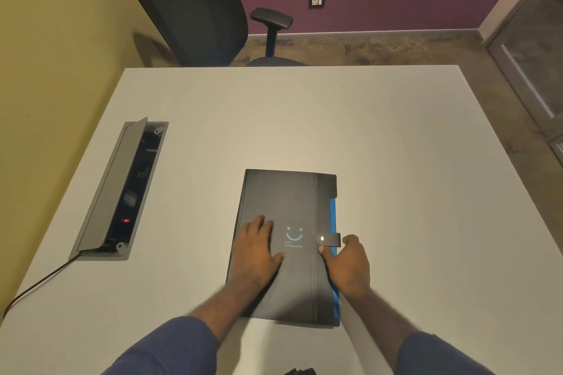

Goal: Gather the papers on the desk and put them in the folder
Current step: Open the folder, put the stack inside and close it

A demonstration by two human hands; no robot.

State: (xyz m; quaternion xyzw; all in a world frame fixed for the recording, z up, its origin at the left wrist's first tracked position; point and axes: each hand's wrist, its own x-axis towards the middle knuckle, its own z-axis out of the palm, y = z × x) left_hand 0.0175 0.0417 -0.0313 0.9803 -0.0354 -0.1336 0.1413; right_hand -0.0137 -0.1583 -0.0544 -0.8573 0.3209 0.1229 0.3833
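A white tabletop (380, 137) seen from above by the person working at it. A closed black folder (283, 198) with a pale smile logo lies flat at about 6 o'clock, its long side running away from the viewer. A blue edge (334, 213) shows along its right side. No loose papers are visible anywhere on the tabletop; whether they are inside cannot be told.

The left hand (257, 248) lies flat on the cover at the folder's 8 o'clock, fingers straight and close together, pressing down. The right hand (347, 265) sits at the folder's right edge, at its 4 o'clock, fingers curled around that edge, thumb reaching just under the snap tab (329, 239), which lies across the cover edge.

The step in hand looks like working the snap closure. To do it well, keep the left palm weighting the cover so the folder cannot slide, and press or lift the tab squarely at its stud, not at its tip.

At 9 o'clock an open cable box (122, 189) is set into the tabletop. A chair (189, 3) stands beyond the far edge at 12 o'clock.
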